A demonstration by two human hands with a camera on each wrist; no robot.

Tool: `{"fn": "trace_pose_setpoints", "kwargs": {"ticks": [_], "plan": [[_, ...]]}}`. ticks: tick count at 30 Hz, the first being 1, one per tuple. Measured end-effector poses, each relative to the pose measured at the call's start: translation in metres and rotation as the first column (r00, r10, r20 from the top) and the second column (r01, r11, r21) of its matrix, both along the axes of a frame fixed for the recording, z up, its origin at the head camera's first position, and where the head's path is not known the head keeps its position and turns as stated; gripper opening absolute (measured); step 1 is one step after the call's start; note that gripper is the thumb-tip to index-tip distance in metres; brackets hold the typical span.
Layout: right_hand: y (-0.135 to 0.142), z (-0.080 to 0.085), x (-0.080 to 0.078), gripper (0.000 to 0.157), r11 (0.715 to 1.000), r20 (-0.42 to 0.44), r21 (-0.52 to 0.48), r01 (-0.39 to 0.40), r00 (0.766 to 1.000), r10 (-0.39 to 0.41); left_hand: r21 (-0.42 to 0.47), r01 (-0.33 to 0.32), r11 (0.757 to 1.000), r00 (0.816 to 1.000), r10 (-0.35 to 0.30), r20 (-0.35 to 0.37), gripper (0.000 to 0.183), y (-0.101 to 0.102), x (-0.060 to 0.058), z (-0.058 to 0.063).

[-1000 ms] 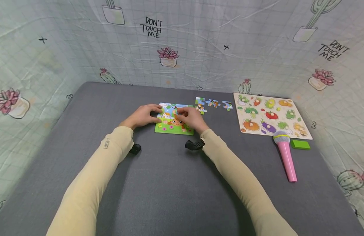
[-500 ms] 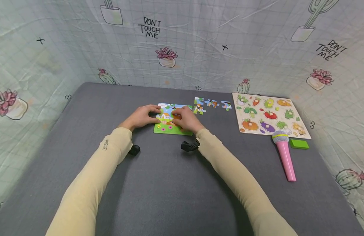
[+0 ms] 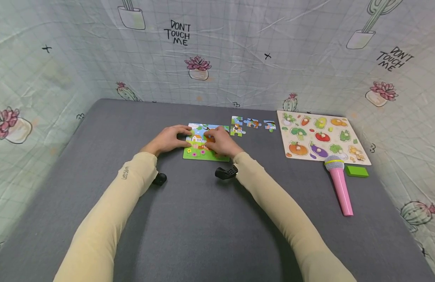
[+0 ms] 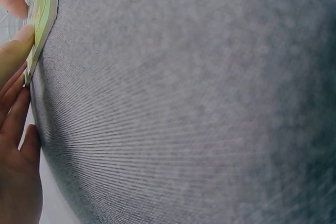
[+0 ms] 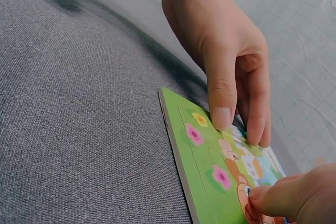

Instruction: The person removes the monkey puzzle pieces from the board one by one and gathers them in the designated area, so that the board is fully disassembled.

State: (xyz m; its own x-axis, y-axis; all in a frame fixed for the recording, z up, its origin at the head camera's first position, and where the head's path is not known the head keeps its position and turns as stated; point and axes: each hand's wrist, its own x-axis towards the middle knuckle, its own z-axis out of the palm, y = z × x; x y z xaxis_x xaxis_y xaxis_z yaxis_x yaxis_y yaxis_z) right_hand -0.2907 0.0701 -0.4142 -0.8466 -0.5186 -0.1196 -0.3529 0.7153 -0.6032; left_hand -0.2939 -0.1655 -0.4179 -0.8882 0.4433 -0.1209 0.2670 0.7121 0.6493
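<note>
In the head view a picture puzzle (image 3: 196, 154) lies flat on the grey table, showing a house, flowers and a monkey on green grass. My left hand (image 3: 169, 140) rests on its left edge, thumb and fingertips spread along it. In the right wrist view that hand's thumb (image 5: 222, 103) touches the picture, with the fingers farther back. My right hand (image 3: 223, 141) is over the right half, its thumb and fingers around an orange-brown puzzle piece (image 3: 210, 139). The right thumb (image 5: 278, 198) presses at the monkey's face; my right hand partly covers the piece.
Loose jigsaw pieces (image 3: 252, 123) lie behind and right of the puzzle, some joined. Farther right are a vegetable peg board (image 3: 314, 143), a pink toy microphone (image 3: 341, 192) and a green block (image 3: 357, 171). A printed cloth (image 3: 235, 78) hangs behind the table.
My right hand has moved left and lower over the puzzle, covering the monkey's face. My left hand has stayed at the left edge.
</note>
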Motion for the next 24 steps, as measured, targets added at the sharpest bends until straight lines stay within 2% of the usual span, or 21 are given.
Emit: {"fn": "trace_pose_setpoints", "kwargs": {"ticks": [5, 13, 18, 24], "plan": [[0.0005, 0.0012, 0.0008, 0.041, 1.0, 0.017, -0.009, 0.007, 1.0, -0.006, -0.001, -0.003, 1.0, 1.0, 0.003, 0.002, 0.05, 0.0001, 0.0005, -0.0003], [-0.0046, 0.0012, 0.003, 0.037, 1.0, -0.046, 0.004, -0.022, 0.999, 0.022, -0.016, 0.011, 1.0, 1.0, -0.011, -0.015, 0.05, 0.0001, -0.0007, -0.0003], [-0.0012, -0.0001, 0.0031, 0.043, 0.999, -0.009, 0.014, 0.042, 0.999, -0.041, -0.025, 0.01, 1.0, 1.0, -0.011, -0.011, 0.05, 0.0004, -0.0004, -0.0003], [0.0016, 0.0001, 0.0002, 0.043, 1.0, 0.011, 0.005, -0.004, 1.0, 0.004, -0.022, 0.004, 1.0, 1.0, -0.005, -0.008, 0.05, 0.0001, -0.0014, -0.0016]]}}
